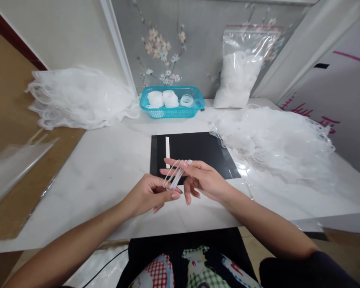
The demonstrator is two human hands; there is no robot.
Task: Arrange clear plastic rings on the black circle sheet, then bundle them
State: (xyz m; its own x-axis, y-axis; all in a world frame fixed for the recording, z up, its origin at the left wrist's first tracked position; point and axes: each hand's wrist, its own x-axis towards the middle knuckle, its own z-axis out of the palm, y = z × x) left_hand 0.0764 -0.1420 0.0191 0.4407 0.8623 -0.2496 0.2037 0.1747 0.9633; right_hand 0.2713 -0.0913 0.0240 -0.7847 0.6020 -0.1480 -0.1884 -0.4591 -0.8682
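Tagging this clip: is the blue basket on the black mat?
No, the blue basket stands beyond the black mat, on the white table.

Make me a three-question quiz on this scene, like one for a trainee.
1. True or false: the white loops run between the left hand and the right hand.
2. Which colour is the basket? A: red. B: blue. C: black.
3. Fill in: in the picture, the bag with the pinkish top strip stands to the ___ of the basket.

Key: 1 true; 2 B; 3 right.

Black mat (195, 149) partly hidden by the right grip (208, 181); white bands (177, 179) (overlapping) too fine to count.
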